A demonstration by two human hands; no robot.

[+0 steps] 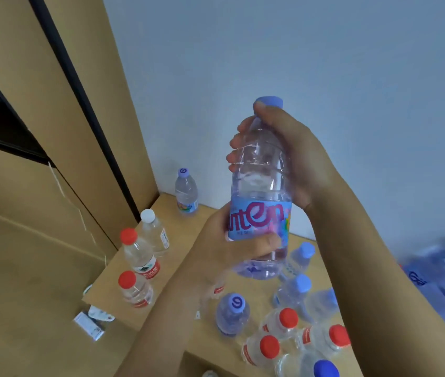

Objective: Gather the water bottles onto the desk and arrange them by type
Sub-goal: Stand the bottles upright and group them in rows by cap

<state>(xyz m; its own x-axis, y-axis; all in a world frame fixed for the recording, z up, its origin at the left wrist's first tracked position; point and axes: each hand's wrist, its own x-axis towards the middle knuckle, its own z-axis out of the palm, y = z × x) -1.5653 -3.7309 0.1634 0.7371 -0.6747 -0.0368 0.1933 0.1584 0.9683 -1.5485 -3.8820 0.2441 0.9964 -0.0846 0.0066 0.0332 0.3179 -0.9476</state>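
Nearest us, our left hand (239,244) wraps the blue label of a clear plastic bottle with a lavender cap (260,186), thumb across the front. Our right hand (289,156) curls round its upper body, thumb by the cap. Bottle upright, raised mid-frame above the tan wooden desk (207,338). Lower right: red-capped clear bottles (270,346) clustered with blue-capped ones (294,291). Left of centre: two more red-capped bottles (141,254) and a white-capped bottle (154,231). One lavender-capped bottle (186,192) stands by the pale wall (297,63).
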